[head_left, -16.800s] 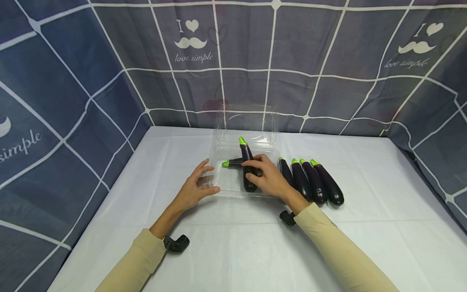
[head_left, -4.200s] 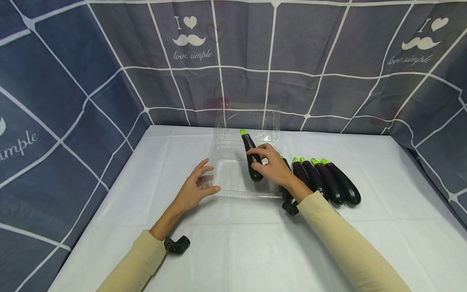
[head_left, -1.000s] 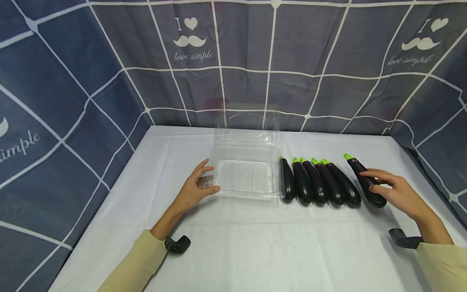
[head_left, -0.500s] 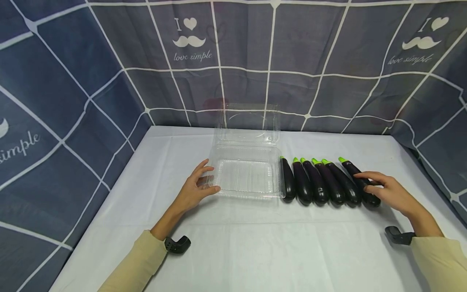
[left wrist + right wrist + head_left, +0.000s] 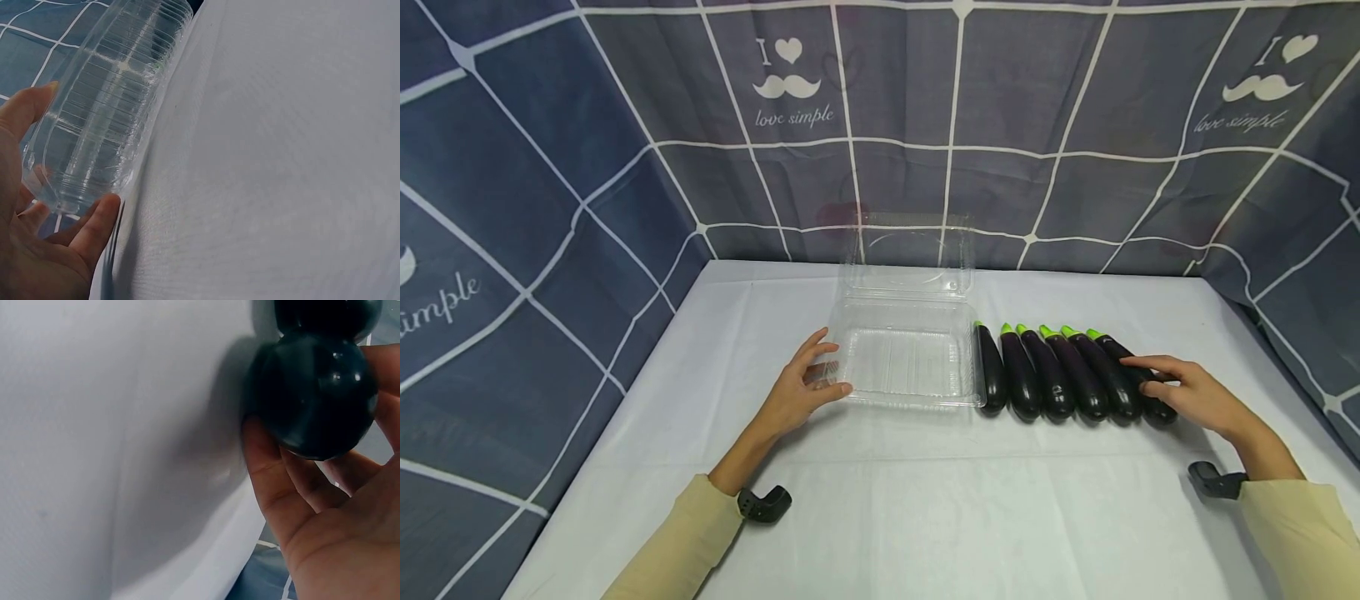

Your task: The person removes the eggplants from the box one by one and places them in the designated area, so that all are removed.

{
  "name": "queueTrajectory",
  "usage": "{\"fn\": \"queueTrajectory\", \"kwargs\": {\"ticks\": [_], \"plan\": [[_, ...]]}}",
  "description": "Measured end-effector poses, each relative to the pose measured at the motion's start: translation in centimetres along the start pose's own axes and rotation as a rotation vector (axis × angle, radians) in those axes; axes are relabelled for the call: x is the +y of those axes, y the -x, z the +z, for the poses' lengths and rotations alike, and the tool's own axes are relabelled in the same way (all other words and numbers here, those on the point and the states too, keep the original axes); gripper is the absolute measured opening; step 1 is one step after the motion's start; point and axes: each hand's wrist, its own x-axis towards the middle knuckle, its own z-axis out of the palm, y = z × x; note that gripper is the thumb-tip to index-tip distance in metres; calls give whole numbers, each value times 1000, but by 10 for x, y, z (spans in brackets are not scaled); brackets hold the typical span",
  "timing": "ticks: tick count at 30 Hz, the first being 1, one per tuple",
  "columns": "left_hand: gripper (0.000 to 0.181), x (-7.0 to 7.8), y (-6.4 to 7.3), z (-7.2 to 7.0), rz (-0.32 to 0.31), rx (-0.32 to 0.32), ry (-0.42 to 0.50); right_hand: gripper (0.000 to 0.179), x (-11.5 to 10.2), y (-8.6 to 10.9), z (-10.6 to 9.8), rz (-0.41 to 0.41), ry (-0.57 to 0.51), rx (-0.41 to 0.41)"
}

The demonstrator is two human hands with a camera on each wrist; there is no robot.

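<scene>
My left hand (image 5: 801,383) holds the left side of a clear plastic clamshell container (image 5: 906,396), whose lid stands raised at the back. In the left wrist view, one digit touches the upper rim of the container (image 5: 100,112) and other fingers lie low against its side. My right hand (image 5: 1198,400) grips the rightmost eggplant (image 5: 1112,348), thumb and fingers on either side of its thick end. The right wrist view shows this eggplant (image 5: 312,394) end-on, against its neighbour (image 5: 328,315). It lies on the table, green tip pointing away.
Several dark eggplants (image 5: 1051,379) lie side by side right of the container, green tips toward the back. The leftmost eggplant (image 5: 992,375) lies against the container's right edge. White cloth covers the table (image 5: 925,508). A grey-blue checked curtain (image 5: 895,100) rises behind and at both sides.
The last eggplant has gone from the container to the row's right end. Within the last second, my right hand has slid it left against its neighbour. My left hand stays put.
</scene>
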Motion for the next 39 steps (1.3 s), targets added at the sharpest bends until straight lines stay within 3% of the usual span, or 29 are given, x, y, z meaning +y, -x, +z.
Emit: {"fn": "queueTrajectory", "kwargs": {"ticks": [39], "plan": [[71,-3,-1,-2,-2,-4,-1,55,-11,-5,2,30,48,-47]]}}
